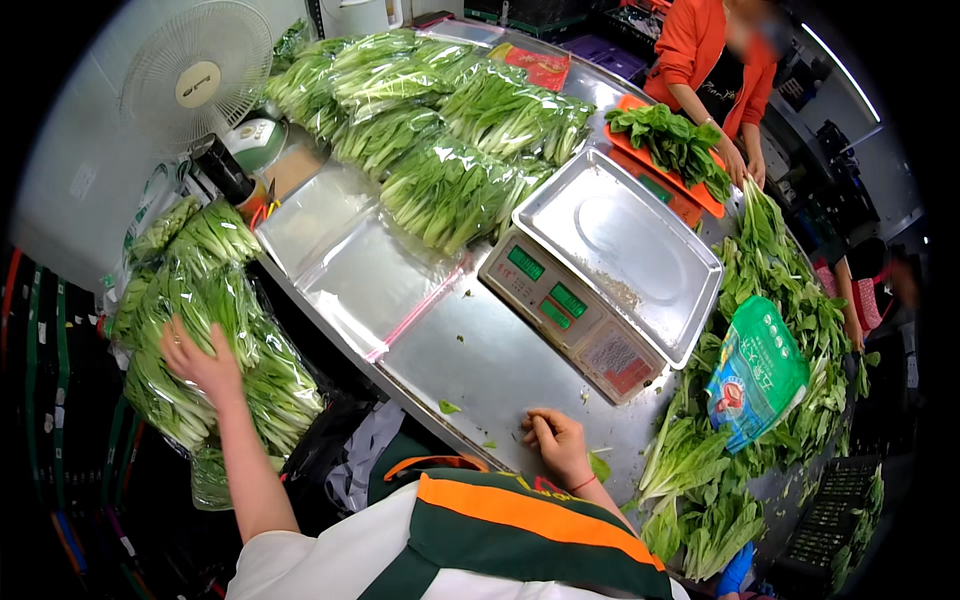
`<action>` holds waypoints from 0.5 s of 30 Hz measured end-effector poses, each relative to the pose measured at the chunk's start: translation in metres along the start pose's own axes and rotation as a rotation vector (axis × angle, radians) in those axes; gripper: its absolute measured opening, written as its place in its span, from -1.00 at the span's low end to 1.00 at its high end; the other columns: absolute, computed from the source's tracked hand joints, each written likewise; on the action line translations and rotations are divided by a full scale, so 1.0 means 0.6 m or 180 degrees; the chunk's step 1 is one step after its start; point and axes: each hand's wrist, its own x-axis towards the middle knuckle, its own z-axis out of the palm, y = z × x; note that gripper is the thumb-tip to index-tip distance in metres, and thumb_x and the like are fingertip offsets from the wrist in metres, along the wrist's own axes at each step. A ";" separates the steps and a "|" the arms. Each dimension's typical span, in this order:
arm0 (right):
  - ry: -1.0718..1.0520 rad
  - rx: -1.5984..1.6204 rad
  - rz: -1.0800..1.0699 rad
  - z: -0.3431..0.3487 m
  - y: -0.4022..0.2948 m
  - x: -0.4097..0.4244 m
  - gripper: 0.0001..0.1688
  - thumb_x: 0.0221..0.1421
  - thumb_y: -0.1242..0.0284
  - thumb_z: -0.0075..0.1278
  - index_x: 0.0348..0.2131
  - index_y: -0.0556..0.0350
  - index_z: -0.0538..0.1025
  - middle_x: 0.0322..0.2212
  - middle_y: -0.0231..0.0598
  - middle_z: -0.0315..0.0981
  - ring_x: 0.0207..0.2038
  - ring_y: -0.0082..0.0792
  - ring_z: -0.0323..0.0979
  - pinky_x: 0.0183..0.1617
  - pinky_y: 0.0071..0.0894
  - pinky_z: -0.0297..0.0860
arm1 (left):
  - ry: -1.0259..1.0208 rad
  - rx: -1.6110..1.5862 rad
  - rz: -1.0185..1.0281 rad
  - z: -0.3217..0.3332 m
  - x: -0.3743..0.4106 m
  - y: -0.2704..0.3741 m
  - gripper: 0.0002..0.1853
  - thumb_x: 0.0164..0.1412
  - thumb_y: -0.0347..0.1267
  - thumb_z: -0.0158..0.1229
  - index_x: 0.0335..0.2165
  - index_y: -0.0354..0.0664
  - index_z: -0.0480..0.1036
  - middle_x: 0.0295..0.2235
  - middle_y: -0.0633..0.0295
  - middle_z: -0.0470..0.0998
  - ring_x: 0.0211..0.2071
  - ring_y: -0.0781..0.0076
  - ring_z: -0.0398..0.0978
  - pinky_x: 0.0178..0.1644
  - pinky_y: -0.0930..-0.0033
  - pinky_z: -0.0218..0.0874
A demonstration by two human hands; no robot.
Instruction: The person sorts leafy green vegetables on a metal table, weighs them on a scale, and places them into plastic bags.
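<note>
My left hand (201, 365) lies with spread fingers on the stacked clear bags of leafy greens (247, 315) beside the table's left edge. Whether it presses or only touches the plastic is not clear. My right hand (559, 448) is by the near edge of the steel table (480, 360), fingers curled in with nothing visible in them. Ahead of it stands a digital weighing scale (566, 315) with lit green displays. Its metal pan (637, 247) holds only bits of dirt. Flat clear plastic bags (375, 277) lie left of the scale.
More bagged greens (450, 187) cover the table's far side. Loose greens (795, 300) line the right, under a green-blue printed bag (757, 375). An electric fan (199, 82) and scissors (266, 206) are at left. A person in orange (682, 60) handles greens near an orange scale (660, 191).
</note>
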 end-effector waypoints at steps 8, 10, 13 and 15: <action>-0.0039 0.0043 0.0048 0.004 0.000 0.001 -0.81 0.12 0.57 -0.13 -0.29 0.28 0.49 -0.50 -0.25 0.50 -0.55 -0.56 0.46 -0.50 -0.62 0.38 | -0.2751 -0.5276 -0.3478 0.254 -0.050 0.351 -0.46 0.09 -0.26 0.17 -0.01 -0.30 0.26 -0.03 0.01 0.35 0.02 0.13 0.29 0.11 0.29 0.09; -0.0071 0.0082 0.0083 0.003 0.004 0.001 -0.81 0.12 0.57 -0.14 -0.28 0.28 0.49 -0.51 -0.25 0.50 -0.55 -0.56 0.47 -0.50 -0.61 0.39 | -0.3216 -0.6038 -0.4516 0.316 -0.025 0.390 -0.51 0.06 -0.25 0.20 -0.08 -0.25 0.31 -0.10 0.05 0.42 -0.08 0.10 0.38 0.03 0.26 0.21; -0.0075 0.0111 0.0110 -0.004 0.011 0.002 -0.80 0.15 0.57 -0.16 -0.26 0.28 0.47 -0.46 -0.24 0.49 -0.53 -0.56 0.46 -0.47 -0.62 0.39 | -0.3212 -0.6115 -0.5292 0.306 0.011 0.461 -0.55 0.04 -0.24 0.22 -0.12 -0.20 0.34 -0.16 0.09 0.45 -0.16 0.09 0.43 -0.07 0.19 0.30; -0.0045 0.0068 0.0063 -0.004 0.009 -0.001 -0.80 0.14 0.57 -0.16 -0.26 0.27 0.48 -0.46 -0.24 0.49 -0.53 -0.55 0.46 -0.48 -0.61 0.39 | -0.3286 -0.6273 -0.5135 0.279 0.029 0.473 -0.54 0.02 -0.24 0.23 -0.12 -0.20 0.35 -0.17 0.10 0.45 -0.19 0.08 0.45 -0.10 0.10 0.32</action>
